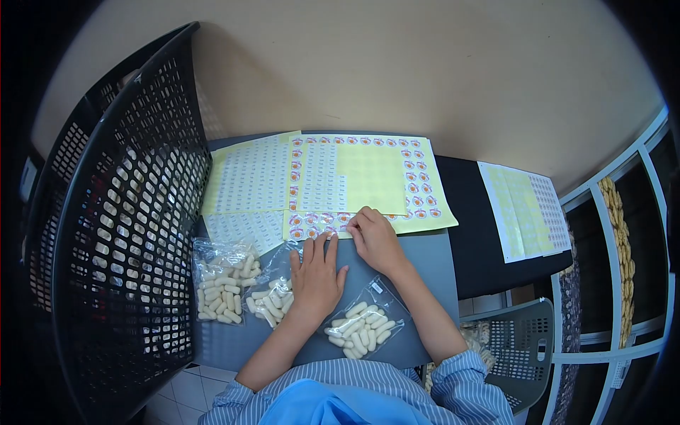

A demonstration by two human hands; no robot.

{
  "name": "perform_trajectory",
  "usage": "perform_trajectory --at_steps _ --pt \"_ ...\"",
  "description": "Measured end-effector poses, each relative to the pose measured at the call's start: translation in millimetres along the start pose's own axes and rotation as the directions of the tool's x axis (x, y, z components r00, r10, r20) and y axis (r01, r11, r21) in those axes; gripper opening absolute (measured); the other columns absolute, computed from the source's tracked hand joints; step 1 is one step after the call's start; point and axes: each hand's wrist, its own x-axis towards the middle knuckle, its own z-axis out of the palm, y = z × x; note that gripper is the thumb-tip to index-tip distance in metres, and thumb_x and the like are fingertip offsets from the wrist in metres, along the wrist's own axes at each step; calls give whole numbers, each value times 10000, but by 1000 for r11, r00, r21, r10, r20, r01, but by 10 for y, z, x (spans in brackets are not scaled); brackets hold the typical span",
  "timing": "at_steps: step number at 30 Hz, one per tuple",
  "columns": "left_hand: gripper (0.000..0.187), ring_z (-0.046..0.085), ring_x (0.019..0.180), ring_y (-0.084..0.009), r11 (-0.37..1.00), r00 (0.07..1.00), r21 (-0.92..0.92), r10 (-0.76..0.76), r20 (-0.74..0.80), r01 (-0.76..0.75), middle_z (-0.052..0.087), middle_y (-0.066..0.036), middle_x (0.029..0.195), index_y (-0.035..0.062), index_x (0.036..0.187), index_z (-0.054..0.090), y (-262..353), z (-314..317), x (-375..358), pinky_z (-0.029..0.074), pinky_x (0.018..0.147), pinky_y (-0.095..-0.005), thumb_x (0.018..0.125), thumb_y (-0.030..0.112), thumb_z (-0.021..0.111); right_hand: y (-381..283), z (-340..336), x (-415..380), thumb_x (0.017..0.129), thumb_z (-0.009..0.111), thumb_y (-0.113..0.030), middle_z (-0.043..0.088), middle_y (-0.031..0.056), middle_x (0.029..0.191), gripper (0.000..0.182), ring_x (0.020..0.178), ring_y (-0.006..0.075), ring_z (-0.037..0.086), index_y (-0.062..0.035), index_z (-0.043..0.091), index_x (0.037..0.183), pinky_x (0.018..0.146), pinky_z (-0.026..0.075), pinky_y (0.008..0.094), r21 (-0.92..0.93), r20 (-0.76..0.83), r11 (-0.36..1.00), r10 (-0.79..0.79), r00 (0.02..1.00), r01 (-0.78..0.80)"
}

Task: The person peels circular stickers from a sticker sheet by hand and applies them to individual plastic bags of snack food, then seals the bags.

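Note:
My left hand [316,278] lies flat, fingers apart. Its fingertips reach the lower edge of a yellow sheet of round orange-and-purple stickers [433,202], and its palm partly covers a clear bag of white, capsule-shaped pieces [269,303]. At the same sheet edge, my right hand [376,241] is closed in a pinch; what its fingertips hold, if anything, is hidden. A second filled bag [219,294] sits to the left. A third bag [363,327], with a small label [377,288] near its top, lies below my right hand. A sheet of small printed labels [316,177] overlaps the sticker sheet.
A tall black perforated basket [127,212] stands along the left. More label sheets [248,173] lie beside it on the grey table [432,283]. Another sheet [524,212] rests on a black surface at right. A lower crate [520,347] and metal rack [602,234] stand further right.

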Motion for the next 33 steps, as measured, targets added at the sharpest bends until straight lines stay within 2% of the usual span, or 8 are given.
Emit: perform_trajectory --at_steps 9,11,12,14,17,30,32,33 --pt "574 356 1151 -243 1000 999 0 -16 28 16 412 -98 1237 45 1264 403 14 -7 5 253 892 -426 780 293 587 14 28 10 759 579 -41 532 124 778 60 760 294 532 15 565 747 690 430 376 57 -39 995 89 995 -86" --pt "578 353 1155 -243 1000 999 5 -17 33 17 409 -99 1240 44 1265 401 12 -3 6 250 896 -431 779 295 589 1 20 16 772 569 -36 529 128 776 63 738 294 541 24 559 756 672 439 371 121 -52 981 158 986 -151" --pt "582 351 1158 -244 1000 999 10 -18 37 18 405 -100 1244 43 1266 399 12 0 8 247 899 -436 777 297 590 6 24 15 772 569 -36 529 128 776 63 738 294 541 24 559 756 672 439 371 121 -51 981 159 986 -152" --pt "587 350 1160 -244 1000 999 6 -19 43 19 402 -101 1247 43 1267 397 16 -10 13 245 901 -439 775 297 593 16 38 14 799 565 -32 529 131 774 80 660 273 570 45 544 790 586 466 328 124 -89 984 140 986 -128" --pt "593 348 1163 -244 1000 999 2 -21 50 21 399 -102 1250 43 1268 395 18 -17 13 243 902 -442 771 297 597 -14 30 18 792 557 -40 524 134 778 72 696 302 560 28 548 771 628 451 375 146 -83 976 176 981 -162" --pt "604 337 1172 -242 999 997 -10 -33 76 34 389 -105 1265 37 1272 386 21 -16 15 237 903 -440 771 302 596 -50 42 32 810 535 -36 507 140 805 59 699 315 554 19 524 792 609 447 373 93 -141 981 183 973 -171" --pt "602 335 1172 -243 1000 997 -1 -31 69 31 389 -105 1265 37 1271 386 11 -3 8 237 902 -439 773 303 594 12 39 52 829 511 -28 494 143 795 65 696 287 552 18 511 783 608 447 347 262 -186 942 261 947 -208" --pt "600 333 1172 -244 1000 998 8 -26 61 25 388 -104 1265 36 1271 387 10 1 7 238 901 -438 775 305 592 31 27 53 829 511 -28 494 143 795 65 696 287 552 18 511 783 608 447 347 262 -186 943 260 947 -207"
